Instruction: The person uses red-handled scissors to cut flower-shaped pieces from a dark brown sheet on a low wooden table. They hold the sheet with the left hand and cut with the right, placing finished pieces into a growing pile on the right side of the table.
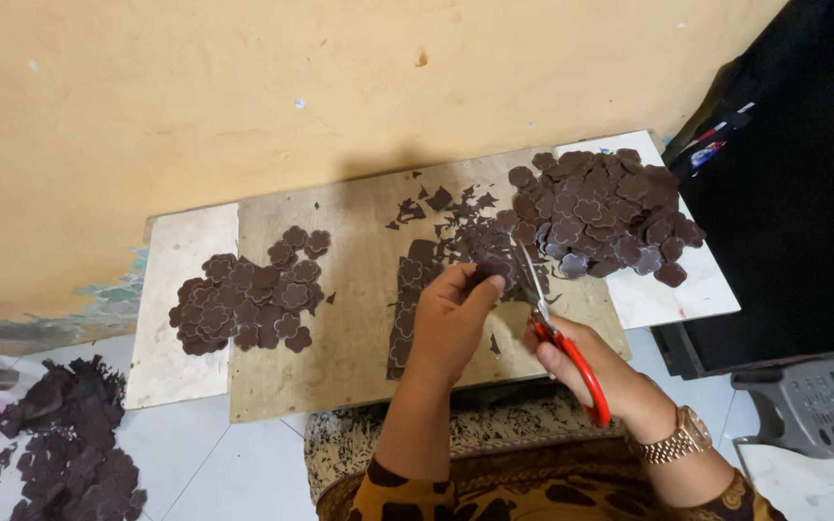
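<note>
Scissors [557, 338] with red handles sit in the right hand [576, 362], fingers closed through the loops — blades parted at a brown piece [490, 270]. Left hand [451, 323] pinches this piece over the board [359, 347]. Beside it a strip [405, 309]; cut flowers [596, 212] at right, a smaller pile [248, 299] at left — scraps [74, 444] on the floor.

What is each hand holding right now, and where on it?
Left hand pinches a small dark brown cut-out piece by its near edge. Right hand holds the red-handled scissors by the handle loops.
</note>
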Motion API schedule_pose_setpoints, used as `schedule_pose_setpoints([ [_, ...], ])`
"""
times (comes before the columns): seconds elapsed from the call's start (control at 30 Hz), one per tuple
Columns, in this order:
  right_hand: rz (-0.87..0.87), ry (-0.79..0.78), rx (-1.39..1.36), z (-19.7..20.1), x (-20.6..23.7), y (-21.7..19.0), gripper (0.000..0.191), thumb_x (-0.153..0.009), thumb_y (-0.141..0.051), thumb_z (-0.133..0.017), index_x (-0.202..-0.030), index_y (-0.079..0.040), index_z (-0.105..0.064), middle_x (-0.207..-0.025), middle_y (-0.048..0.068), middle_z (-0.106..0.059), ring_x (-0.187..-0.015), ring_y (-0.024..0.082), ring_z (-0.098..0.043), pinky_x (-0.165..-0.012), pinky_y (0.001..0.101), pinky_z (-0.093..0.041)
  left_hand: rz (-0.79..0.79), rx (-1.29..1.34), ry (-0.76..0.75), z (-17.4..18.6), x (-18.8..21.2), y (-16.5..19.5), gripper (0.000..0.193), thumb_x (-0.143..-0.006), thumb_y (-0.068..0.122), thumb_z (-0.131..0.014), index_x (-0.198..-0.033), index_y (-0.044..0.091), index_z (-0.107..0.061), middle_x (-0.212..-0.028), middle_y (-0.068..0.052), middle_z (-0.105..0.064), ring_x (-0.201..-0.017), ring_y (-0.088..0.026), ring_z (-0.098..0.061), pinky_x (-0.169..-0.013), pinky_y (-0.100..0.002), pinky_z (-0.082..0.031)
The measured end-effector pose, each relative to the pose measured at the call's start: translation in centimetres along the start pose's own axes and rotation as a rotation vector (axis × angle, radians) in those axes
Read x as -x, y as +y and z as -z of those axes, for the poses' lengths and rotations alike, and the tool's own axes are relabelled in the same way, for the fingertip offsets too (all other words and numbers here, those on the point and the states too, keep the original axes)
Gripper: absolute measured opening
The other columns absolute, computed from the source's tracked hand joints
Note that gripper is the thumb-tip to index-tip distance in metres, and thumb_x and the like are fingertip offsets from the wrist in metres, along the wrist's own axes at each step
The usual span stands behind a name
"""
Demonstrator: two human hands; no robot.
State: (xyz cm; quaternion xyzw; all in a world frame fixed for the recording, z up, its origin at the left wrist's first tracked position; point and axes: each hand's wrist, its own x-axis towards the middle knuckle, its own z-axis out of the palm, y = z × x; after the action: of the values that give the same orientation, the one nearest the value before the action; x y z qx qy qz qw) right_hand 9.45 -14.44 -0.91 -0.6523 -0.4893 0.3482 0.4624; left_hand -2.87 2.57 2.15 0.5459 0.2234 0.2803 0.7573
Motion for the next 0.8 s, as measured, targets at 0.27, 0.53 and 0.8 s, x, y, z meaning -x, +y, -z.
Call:
schedule_pose_setpoints([
  [0.27, 0.039, -0.021, -0.024, 0.2, 0.5, -2.0, 0.057, -0.097, -0.063, -0.050, -0.101, -0.006, -0.057, -0.082, 0.004, -0.057, -0.074, 0.015, -0.054, -0.066, 0.0301, -0.050, 0.041, 0.033, 0.001, -1.2, 1.2, 1.1, 0.010, -0.092, 0.010, -0.071, -0.097, 0.002, -0.073, -0.084, 0.003, -0.069, -0.074, -0.004, -0.057, -0.065, -0.021, -0.045],
  [0.53, 0.015, -0.010, -0.014, 0.1, 0.7, -2.0, 0.065, -0.093, -0.070, -0.043, -0.098, -0.007, -0.059, -0.078, 0.004, -0.057, -0.069, 0.015, -0.056, -0.062, 0.0307, -0.051, -0.009, 0.044, 0.014, -2.1, 1.8, 1.4, 0.008, -0.092, 0.009, -0.071, -0.095, 0.001, -0.073, -0.084, 0.002, -0.070, -0.075, -0.003, -0.059, -0.067, -0.020, -0.047],
  [0.8, 0.045, 0.004, -0.026, -0.1, 0.7, -2.0, 0.068, -0.094, -0.074, -0.040, -0.095, -0.007, -0.057, -0.077, 0.002, -0.054, -0.070, 0.015, -0.053, -0.063, 0.0303, -0.050, -0.011, 0.030, 0.040, -2.1, 1.8, 1.1, 0.010, -0.092, 0.011, -0.072, -0.092, 0.000, -0.072, -0.082, 0.002, -0.070, -0.073, -0.003, -0.059, -0.066, -0.019, -0.047],
])
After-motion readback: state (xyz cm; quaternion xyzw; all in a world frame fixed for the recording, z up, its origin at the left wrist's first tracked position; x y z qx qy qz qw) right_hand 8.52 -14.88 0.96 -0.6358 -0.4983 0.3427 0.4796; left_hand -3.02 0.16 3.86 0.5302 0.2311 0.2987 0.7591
